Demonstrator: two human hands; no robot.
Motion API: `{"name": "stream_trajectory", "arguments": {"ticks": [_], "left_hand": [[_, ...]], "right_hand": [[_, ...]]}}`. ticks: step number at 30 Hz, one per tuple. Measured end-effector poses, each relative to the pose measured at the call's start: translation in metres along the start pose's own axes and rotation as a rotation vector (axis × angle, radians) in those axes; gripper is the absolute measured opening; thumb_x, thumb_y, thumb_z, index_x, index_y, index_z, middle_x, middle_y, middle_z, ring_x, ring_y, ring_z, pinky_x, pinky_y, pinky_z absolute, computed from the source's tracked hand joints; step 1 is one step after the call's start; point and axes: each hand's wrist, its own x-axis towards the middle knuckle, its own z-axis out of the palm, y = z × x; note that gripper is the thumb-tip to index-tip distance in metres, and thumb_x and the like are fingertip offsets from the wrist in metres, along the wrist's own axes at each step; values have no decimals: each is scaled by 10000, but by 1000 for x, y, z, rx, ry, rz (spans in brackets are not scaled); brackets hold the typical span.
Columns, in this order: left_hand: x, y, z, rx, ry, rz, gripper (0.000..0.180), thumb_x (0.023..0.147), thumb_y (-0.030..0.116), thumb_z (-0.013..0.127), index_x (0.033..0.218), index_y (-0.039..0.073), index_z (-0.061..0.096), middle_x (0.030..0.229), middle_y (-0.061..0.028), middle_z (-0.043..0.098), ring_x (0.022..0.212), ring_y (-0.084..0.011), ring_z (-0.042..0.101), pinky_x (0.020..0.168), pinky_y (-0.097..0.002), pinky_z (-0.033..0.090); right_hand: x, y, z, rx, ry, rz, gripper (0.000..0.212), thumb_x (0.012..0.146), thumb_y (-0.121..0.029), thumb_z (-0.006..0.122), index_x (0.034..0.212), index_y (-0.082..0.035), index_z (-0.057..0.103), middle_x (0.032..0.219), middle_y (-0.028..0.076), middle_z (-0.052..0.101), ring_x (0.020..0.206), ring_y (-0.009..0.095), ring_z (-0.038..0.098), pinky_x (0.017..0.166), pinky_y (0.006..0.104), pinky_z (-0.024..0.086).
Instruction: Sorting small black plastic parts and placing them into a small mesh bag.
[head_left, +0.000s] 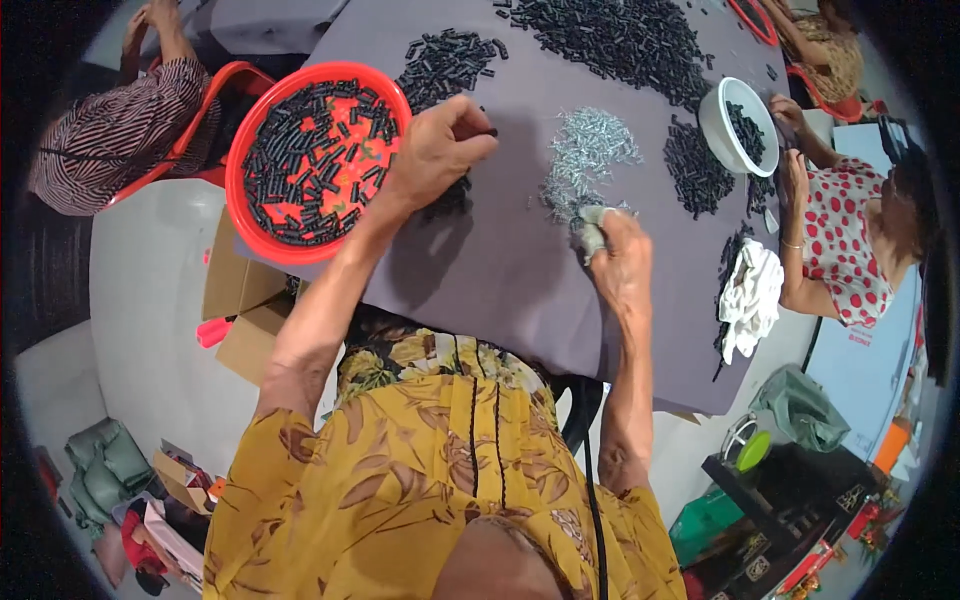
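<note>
My left hand is raised above the table beside the red basin, thumb and fingers closed on a small black plastic piece whose dark end shows at the fingertips. My right hand is at the near edge of a pile of small silvery metal pins or screws. Pale cloth-like covers wrap its thumb and fingertips, which are pinched together; what they hold is hidden. The red basin on my left contains many short black ribbed pieces. More black pieces lie heaped just beyond my left hand.
A large black heap covers the far table. At right are a white bowl, another black pile and a white cloth. Co-workers sit left and right. An open cardboard box stands below the basin.
</note>
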Motion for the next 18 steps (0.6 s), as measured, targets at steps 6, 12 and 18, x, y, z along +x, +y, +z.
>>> {"name": "stream_trajectory", "arguments": {"ticks": [6, 12, 18], "left_hand": [[-21, 14, 4, -291, -56, -141, 208, 787, 100, 648, 964, -5, 614, 845, -26, 629, 754, -76, 567, 672, -225, 465], [-29, 21, 6, -476, -96, -187, 222, 804, 89, 647, 1010, 8, 620, 888, -2, 623, 804, -55, 549, 731, -202, 451], [-34, 21, 3, -522, -68, -168, 219, 797, 92, 651, 995, 1, 629, 877, -2, 622, 776, -54, 540, 702, -201, 450]], "right_hand": [[17, -23, 38, -206, -85, -158, 178, 584, -2, 629, 721, -37, 521, 712, 126, 538, 671, 324, 567, 590, 420, 453], [24, -29, 57, -317, -81, -203, 81, 657, -14, 573, 724, -46, 543, 710, 124, 547, 641, 298, 561, 586, 404, 430], [27, -31, 52, -222, -110, -176, 136, 640, -23, 614, 750, -37, 534, 709, 139, 551, 651, 335, 556, 594, 421, 425]]}}
